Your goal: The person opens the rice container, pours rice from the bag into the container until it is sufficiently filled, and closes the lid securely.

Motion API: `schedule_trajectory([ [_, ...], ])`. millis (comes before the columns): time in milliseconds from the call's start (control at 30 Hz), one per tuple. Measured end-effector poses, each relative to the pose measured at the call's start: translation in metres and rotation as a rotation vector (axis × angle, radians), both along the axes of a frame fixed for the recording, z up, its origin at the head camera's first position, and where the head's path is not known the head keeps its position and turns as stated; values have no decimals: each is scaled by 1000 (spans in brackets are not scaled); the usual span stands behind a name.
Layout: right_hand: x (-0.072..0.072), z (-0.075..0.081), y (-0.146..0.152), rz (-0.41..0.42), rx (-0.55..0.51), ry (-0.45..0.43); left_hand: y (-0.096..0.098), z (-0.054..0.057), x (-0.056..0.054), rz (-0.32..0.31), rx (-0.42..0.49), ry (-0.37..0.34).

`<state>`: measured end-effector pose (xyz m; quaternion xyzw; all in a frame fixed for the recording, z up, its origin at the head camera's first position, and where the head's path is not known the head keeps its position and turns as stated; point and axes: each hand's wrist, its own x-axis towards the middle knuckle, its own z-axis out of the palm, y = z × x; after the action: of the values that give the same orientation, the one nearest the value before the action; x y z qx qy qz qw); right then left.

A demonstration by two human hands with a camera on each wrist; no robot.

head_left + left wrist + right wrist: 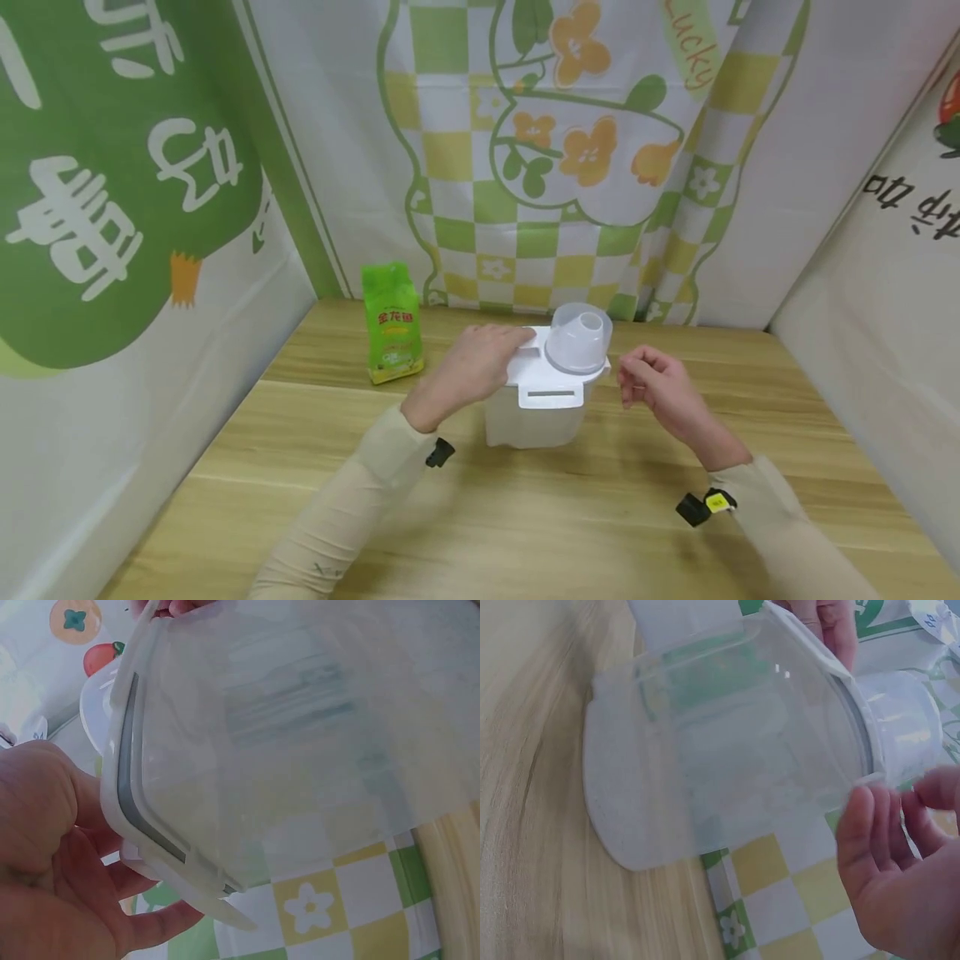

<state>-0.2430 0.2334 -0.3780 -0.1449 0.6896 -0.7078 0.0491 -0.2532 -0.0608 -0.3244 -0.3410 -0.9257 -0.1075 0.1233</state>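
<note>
A translucent white storage container [534, 423] with a white lid [528, 371] and side flaps stands upright on the table. A clear cup [579, 338] sits upside down on the lid's right half. My left hand [480, 360] rests over the lid's left side, fingers reaching toward its far edge. In the left wrist view, its fingers [169, 924] lie along the lid's rim beside a tilted flap [217, 904]. Just right of the container is my right hand [663, 390], its fingers loosely bent, holding nothing. The right wrist view shows its fingertips [859, 802] close to the lid's edge.
A green food bag [393, 323] stands upright at the table's back left. Behind the wooden table [480, 525] hangs a printed checkered curtain [495, 233], and printed fabric walls flank both sides.
</note>
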Motion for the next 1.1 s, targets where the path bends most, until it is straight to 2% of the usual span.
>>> schedule_trajectory([
  [133,-5,-3,-4,-98,-13,-1,-2,0,-3,-19,26,-33],
  [267,-8,-7,-9,-124,34,-4,-5,0,-5,-41,47,-30],
  [400,-9,-11,-14,-101,90,3,-7,-2,-10,-71,69,-1],
  [600,-9,-13,-18,-75,102,22,-7,-4,-19,-110,112,34],
  [833,-8,-13,-20,-56,92,9,-8,-8,-29,-100,182,58],
  [933,-9,-14,-19,-35,78,1,-9,-12,-31,-83,237,28],
  [1100,-15,-20,-15,70,-50,-28,-11,-20,-36,-55,331,-65],
])
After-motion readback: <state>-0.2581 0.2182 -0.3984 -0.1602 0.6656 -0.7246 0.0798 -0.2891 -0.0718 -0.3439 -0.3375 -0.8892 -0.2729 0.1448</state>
